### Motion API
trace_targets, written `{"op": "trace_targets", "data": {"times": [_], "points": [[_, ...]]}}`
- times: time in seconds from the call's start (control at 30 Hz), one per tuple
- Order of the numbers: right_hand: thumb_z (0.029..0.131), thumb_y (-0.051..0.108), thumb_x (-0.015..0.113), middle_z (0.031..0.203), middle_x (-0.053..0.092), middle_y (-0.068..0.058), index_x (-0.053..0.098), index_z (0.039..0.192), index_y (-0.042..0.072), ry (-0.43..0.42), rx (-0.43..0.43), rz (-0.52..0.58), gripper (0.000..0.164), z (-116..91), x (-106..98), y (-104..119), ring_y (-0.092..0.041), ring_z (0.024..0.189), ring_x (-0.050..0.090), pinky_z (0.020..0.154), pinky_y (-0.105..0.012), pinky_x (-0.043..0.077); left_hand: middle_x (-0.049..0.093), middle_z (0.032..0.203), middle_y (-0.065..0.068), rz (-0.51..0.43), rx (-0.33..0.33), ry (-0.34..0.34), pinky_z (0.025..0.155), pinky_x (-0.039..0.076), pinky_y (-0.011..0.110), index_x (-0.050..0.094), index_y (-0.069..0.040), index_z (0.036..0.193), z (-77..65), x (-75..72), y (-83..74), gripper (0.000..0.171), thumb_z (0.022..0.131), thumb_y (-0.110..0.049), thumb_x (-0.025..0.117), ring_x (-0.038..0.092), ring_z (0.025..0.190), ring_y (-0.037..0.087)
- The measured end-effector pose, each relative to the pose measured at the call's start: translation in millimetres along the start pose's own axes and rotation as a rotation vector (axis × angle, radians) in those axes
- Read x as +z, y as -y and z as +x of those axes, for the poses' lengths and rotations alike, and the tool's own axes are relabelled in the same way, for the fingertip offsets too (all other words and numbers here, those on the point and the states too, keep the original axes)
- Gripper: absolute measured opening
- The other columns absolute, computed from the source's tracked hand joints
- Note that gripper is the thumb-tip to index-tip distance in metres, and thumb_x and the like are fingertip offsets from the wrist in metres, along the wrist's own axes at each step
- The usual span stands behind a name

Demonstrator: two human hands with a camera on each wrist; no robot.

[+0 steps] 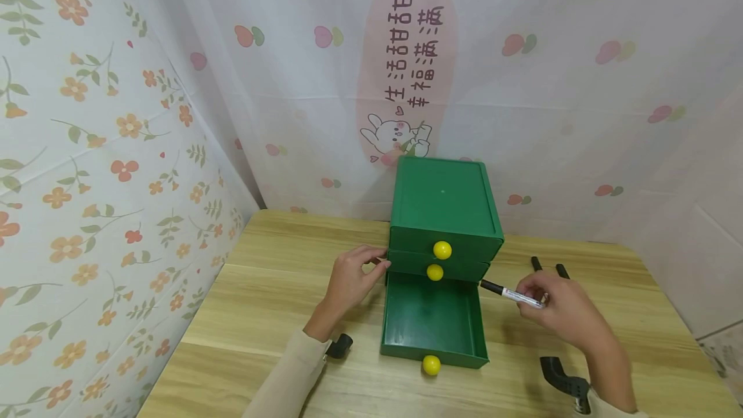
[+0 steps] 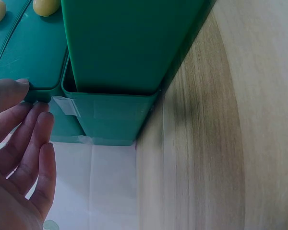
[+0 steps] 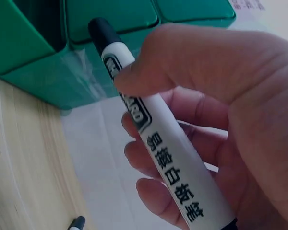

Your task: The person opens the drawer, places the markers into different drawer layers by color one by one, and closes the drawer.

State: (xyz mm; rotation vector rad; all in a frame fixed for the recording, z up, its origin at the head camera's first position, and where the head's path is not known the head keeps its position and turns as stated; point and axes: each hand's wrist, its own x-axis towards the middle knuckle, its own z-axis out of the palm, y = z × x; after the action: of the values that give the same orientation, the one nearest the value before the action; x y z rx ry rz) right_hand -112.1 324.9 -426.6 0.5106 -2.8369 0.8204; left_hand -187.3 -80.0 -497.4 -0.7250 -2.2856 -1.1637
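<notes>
A green drawer cabinet (image 1: 444,202) with yellow ball knobs stands on the table against the curtain. Its bottom drawer (image 1: 432,315) is pulled out, the bare green floor showing; the two drawers above are closed. At the cabinet's left front edge, my left hand (image 1: 351,282) holds the corner lightly, thumb on the front and fingertips at the side. My right hand (image 1: 560,305) grips a white whiteboard marker (image 3: 170,158) between thumb and fingers, right of the open drawer. Its black cap points toward the cabinet's lower right corner.
Two black-tipped pens (image 1: 536,263) lie behind my right hand, partly hidden by it. The wooden table (image 1: 232,334) extends to both sides. A printed curtain (image 1: 313,95) hangs right behind the cabinet, and a floral one (image 1: 99,199) at the left.
</notes>
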Motion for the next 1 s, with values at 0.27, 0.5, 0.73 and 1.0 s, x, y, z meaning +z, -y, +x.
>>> {"op": "trace_targets", "data": {"times": [0.27,0.5,0.73,1.0], "points": [[0.082,0.001,0.087,0.085,0.062,0.022,0.075,0.094,0.024,0.009,-0.115,0.049,0.028,6,11,14,-0.001,0.075,0.056,0.061,-0.026,0.048,0.082,0.111,0.010,-0.002,0.001,0.000,0.084,0.065,0.044,0.084,-0.001,0.116,-0.3,-0.6,-1.0,0.021,0.099,-0.012,0.083,0.079,0.090,0.019],[0.083,0.001,0.089,0.085,0.061,0.023,0.075,0.094,0.024,0.049,-0.172,0.076,0.030,13,24,25,0.000,0.072,0.053,0.060,-0.025,0.048,0.082,0.111,0.010,-0.005,-0.002,0.000,0.083,0.066,0.043,0.084,-0.001,0.116,-0.9,-0.9,-0.6,0.021,0.099,-0.013,0.083,0.079,0.091,0.019],[0.084,0.003,0.089,0.084,0.059,0.022,0.074,0.093,0.023,0.104,-0.228,0.060,0.027,21,39,39,0.001,0.072,0.051,0.058,-0.024,0.046,0.082,0.110,0.009,0.001,0.004,-0.006,0.083,0.066,0.043,0.084,-0.001,0.117,-1.2,-0.4,-0.8,0.021,0.100,-0.012,0.083,0.079,0.090,0.019],[0.085,0.005,0.084,0.082,0.057,0.018,0.073,0.092,0.018,0.150,-0.291,0.021,0.019,27,53,56,0.002,0.070,0.050,0.059,-0.023,0.048,0.082,0.110,0.010,-0.002,0.003,0.001,0.083,0.066,0.043,0.084,0.000,0.117,-0.8,-0.5,-0.1,0.021,0.099,-0.013,0.083,0.079,0.090,0.020]]}}
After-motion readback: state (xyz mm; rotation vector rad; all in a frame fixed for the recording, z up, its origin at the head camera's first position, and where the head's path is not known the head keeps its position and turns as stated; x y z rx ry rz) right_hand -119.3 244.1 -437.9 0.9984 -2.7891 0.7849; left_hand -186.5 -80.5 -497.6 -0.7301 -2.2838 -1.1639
